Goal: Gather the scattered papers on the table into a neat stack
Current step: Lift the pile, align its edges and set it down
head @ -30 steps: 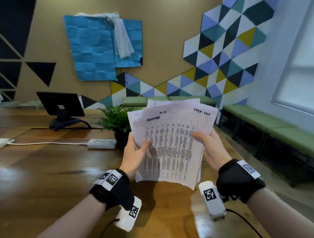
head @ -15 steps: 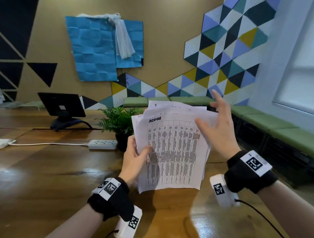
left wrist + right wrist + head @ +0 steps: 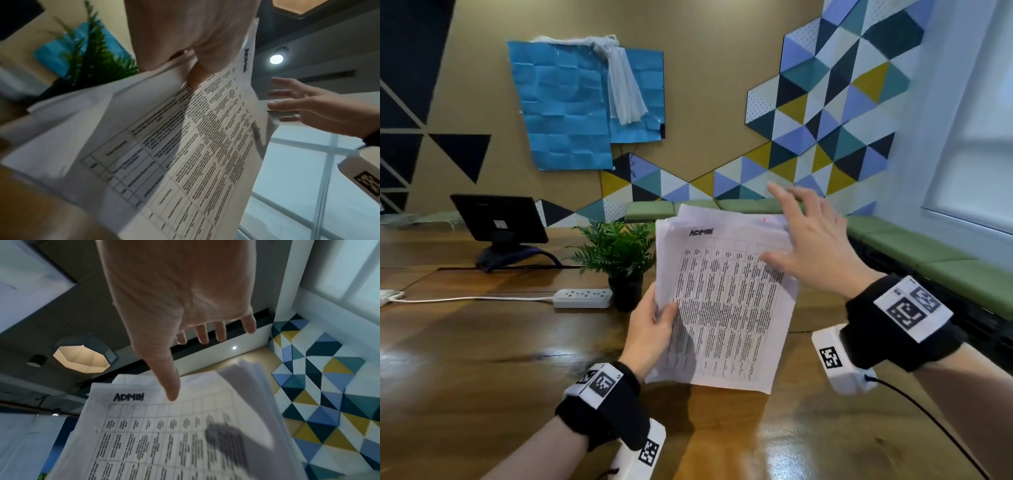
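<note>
A bundle of white printed papers [image 3: 726, 301] stands upright above the wooden table [image 3: 465, 359], its front sheet a table headed "ADMIN". My left hand [image 3: 654, 325] grips the bundle's left edge, thumb on the front sheet. My right hand [image 3: 811, 243] hovers at the bundle's upper right corner with fingers spread and straight, holding nothing. In the left wrist view the papers [image 3: 185, 146] fan out below my thumb, and the right hand [image 3: 304, 105] is at their far edge. The right wrist view shows my right hand [image 3: 195, 337] open above the papers [image 3: 164, 434].
A small potted fern [image 3: 619, 260] stands just behind the papers. A white power strip [image 3: 582, 298] with its cord lies left of it. A black monitor [image 3: 500, 222] stands at the back left. Green benches [image 3: 928, 260] line the right wall.
My right hand let go of the bundle's right edge and rose to its upper right corner, fingers spread. The left hand kept its grip and the sheets stand squarer.
</note>
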`<state>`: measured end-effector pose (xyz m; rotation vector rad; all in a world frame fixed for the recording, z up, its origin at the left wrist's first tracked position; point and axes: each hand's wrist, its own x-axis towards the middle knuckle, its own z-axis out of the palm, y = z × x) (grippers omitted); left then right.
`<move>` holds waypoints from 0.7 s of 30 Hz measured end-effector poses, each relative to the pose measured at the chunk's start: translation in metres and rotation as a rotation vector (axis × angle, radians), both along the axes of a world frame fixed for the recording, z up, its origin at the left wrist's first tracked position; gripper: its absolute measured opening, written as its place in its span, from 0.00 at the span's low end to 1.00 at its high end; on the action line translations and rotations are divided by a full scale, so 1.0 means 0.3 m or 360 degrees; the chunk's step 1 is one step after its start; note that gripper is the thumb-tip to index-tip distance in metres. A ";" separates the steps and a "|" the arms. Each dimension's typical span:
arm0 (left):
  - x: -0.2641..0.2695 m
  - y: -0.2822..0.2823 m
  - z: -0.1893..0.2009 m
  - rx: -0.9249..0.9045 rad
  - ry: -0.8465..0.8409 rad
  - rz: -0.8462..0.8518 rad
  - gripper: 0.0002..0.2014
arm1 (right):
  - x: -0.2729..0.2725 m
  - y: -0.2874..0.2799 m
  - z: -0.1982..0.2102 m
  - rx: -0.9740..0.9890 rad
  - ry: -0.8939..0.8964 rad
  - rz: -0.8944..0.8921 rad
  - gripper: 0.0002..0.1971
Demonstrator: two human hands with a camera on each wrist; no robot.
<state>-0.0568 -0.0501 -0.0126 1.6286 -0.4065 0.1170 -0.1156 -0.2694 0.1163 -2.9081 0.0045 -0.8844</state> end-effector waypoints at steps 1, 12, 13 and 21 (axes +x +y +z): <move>0.000 0.001 0.024 0.0079 -0.0112 0.0013 0.16 | -0.008 0.003 0.020 -0.0017 0.0001 -0.0018 0.50; 0.005 0.100 0.337 0.1385 -0.0892 0.0467 0.12 | -0.058 -0.117 -0.070 0.1689 0.0215 0.0533 0.07; 0.022 0.124 0.340 0.1349 -0.0811 0.0512 0.15 | -0.062 -0.138 -0.121 0.1913 0.0236 0.0505 0.08; 0.024 0.093 0.141 -0.0035 0.0062 0.0022 0.04 | -0.073 -0.137 -0.363 0.2587 0.0158 0.0523 0.13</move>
